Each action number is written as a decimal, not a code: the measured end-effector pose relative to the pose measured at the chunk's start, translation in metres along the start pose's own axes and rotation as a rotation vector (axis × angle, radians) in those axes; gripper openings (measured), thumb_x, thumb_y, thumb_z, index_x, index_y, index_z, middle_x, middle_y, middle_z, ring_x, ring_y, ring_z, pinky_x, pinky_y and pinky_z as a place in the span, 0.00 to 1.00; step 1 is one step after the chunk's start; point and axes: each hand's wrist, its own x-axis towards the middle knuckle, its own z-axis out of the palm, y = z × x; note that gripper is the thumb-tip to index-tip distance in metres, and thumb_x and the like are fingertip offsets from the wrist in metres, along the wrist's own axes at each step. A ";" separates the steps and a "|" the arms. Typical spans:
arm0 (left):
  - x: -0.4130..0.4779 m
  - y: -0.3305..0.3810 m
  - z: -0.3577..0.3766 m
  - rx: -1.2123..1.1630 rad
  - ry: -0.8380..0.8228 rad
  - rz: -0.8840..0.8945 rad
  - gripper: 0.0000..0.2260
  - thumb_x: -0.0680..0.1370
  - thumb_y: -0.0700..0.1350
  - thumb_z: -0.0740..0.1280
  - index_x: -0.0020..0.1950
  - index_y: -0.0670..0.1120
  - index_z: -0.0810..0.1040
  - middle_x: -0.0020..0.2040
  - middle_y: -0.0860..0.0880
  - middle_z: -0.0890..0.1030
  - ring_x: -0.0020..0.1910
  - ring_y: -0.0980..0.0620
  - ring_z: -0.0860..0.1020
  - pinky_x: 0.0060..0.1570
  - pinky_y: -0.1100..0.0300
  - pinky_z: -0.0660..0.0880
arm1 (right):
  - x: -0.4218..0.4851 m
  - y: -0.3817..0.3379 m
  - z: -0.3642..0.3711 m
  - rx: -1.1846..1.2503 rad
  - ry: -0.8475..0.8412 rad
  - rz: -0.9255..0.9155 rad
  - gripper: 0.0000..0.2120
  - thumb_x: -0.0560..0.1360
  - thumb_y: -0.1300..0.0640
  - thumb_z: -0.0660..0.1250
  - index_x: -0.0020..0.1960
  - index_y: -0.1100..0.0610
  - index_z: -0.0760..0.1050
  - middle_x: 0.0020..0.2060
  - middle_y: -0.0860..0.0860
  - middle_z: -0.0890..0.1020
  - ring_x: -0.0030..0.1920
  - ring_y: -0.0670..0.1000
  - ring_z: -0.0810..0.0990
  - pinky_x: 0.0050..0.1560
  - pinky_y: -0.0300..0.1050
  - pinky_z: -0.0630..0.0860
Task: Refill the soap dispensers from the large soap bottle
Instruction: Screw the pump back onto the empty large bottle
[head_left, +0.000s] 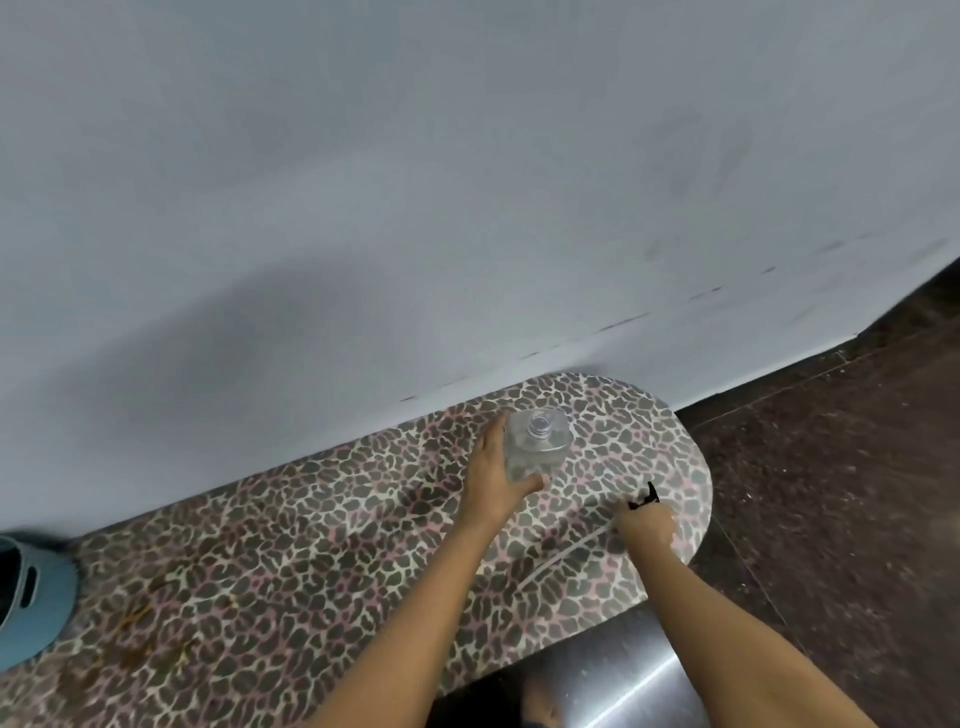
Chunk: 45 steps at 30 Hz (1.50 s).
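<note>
Now the left hand (491, 480) clasps the upright open dispenser (535, 447), while the right hand (647, 522), just beside, pinches its black pump (647, 498).

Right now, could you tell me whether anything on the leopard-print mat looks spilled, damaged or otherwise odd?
Brownish smears mark the leopard-print mat at its near left end; what they are is unclear. The clear dispenser bottle, steadied by the left hand, stands upright with its neck open. The right hand holds a black pump part. No spill shows.
</note>
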 end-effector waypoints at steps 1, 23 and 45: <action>0.002 0.001 0.001 -0.007 0.007 0.009 0.43 0.67 0.45 0.76 0.76 0.51 0.54 0.75 0.50 0.60 0.72 0.50 0.62 0.71 0.51 0.61 | 0.000 -0.002 -0.001 -0.026 -0.004 -0.008 0.21 0.78 0.56 0.65 0.66 0.66 0.69 0.50 0.62 0.81 0.46 0.61 0.80 0.43 0.52 0.78; 0.007 0.018 -0.010 -0.024 0.007 0.008 0.26 0.72 0.38 0.71 0.68 0.45 0.66 0.64 0.47 0.75 0.59 0.53 0.74 0.56 0.66 0.67 | -0.164 -0.190 -0.117 0.739 0.117 -1.365 0.10 0.74 0.57 0.66 0.55 0.55 0.71 0.47 0.56 0.78 0.45 0.53 0.78 0.48 0.43 0.77; 0.017 0.008 -0.001 -0.049 0.013 0.018 0.27 0.72 0.38 0.71 0.68 0.47 0.65 0.63 0.49 0.75 0.58 0.56 0.72 0.54 0.66 0.66 | -0.102 -0.125 -0.054 -0.197 -0.459 -1.295 0.09 0.76 0.65 0.65 0.56 0.61 0.72 0.49 0.49 0.78 0.49 0.45 0.77 0.57 0.30 0.71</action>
